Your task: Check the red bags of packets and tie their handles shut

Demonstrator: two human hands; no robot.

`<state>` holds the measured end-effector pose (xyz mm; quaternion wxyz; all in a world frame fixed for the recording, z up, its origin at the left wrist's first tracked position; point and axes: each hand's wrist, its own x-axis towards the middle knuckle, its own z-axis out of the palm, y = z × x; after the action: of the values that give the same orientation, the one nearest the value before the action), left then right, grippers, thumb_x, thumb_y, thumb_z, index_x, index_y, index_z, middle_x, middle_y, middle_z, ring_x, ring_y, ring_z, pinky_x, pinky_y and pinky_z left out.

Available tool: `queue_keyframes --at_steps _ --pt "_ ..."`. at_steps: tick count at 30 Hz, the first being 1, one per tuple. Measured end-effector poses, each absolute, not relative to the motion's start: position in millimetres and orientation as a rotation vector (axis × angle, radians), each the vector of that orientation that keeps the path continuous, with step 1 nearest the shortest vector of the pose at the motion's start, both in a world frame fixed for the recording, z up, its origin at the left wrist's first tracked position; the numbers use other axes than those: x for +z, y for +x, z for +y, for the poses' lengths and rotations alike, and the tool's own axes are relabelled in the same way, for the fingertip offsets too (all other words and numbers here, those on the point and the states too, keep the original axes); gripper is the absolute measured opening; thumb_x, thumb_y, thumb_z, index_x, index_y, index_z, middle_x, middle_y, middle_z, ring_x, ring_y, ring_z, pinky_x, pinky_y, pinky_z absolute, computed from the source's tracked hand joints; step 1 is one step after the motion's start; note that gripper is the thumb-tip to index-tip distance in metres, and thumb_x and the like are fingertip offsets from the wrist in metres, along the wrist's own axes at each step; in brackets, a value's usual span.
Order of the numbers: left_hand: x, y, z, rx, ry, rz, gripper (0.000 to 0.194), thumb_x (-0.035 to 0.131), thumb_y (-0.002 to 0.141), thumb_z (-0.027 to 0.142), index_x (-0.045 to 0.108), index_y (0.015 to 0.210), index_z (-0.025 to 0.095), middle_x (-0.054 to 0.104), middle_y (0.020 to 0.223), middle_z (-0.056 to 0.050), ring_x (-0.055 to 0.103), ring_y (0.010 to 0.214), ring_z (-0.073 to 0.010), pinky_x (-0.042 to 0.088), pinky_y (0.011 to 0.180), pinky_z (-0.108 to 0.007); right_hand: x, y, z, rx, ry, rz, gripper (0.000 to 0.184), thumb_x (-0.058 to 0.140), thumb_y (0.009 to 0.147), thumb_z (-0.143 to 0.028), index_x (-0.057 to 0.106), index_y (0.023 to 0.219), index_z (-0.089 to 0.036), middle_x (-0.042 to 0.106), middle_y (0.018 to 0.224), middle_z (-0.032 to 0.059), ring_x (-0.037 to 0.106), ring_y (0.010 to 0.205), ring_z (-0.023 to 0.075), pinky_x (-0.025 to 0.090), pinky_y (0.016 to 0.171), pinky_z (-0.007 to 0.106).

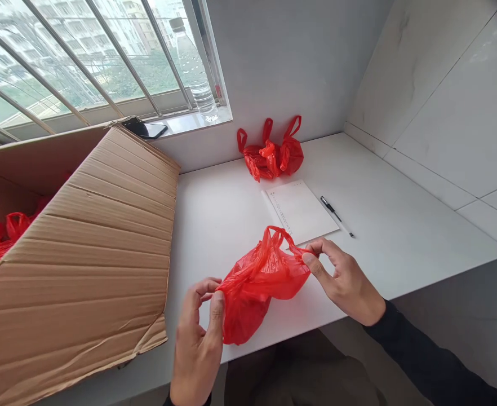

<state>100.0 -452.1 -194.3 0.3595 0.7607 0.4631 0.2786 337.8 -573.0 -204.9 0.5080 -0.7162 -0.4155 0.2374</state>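
Note:
A thin red plastic bag is stretched between my two hands near the front edge of the white table. My left hand pinches the bag's left side between thumb and fingers. At the other end, my right hand grips the right edge by a handle. One loop handle stands up at the top of the bag. What the bag contains, if anything, cannot be made out. Just behind it lies a notebook with a column of small writing, and a black-and-clear pen rests to its right.
Several tied red bags sit against the back wall. A large cardboard box with more red bags inside occupies the left. A water bottle and a phone are on the windowsill. White tiles border the right.

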Motion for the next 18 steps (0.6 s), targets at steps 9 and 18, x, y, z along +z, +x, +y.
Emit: queue_keyframes --at_steps 9,18 --pt "-184.5 125.9 -456.3 0.869 2.154 1.147 0.013 0.064 0.092 0.036 0.067 0.1 0.026 0.065 0.094 -0.001 0.061 0.09 -0.0195 0.048 0.082 -0.033 -196.6 330.4 -582.2 0.726 -1.465 -0.824 0.018 0.055 0.102 -0.045 0.058 0.101 -0.027 0.06 0.091 -0.0037 0.055 0.082 0.0126 0.045 0.075 0.024" --pt "-156.0 113.4 -457.4 1.033 1.674 1.275 0.032 0.071 0.085 0.042 0.068 0.112 0.024 0.06 0.071 0.003 0.051 0.058 -0.0119 0.042 0.055 -0.023 -183.2 342.2 -604.0 0.667 -1.561 -0.782 0.035 0.068 0.093 -0.046 0.055 0.123 -0.034 0.056 0.086 -0.0042 0.057 0.08 0.0134 0.047 0.076 0.023"
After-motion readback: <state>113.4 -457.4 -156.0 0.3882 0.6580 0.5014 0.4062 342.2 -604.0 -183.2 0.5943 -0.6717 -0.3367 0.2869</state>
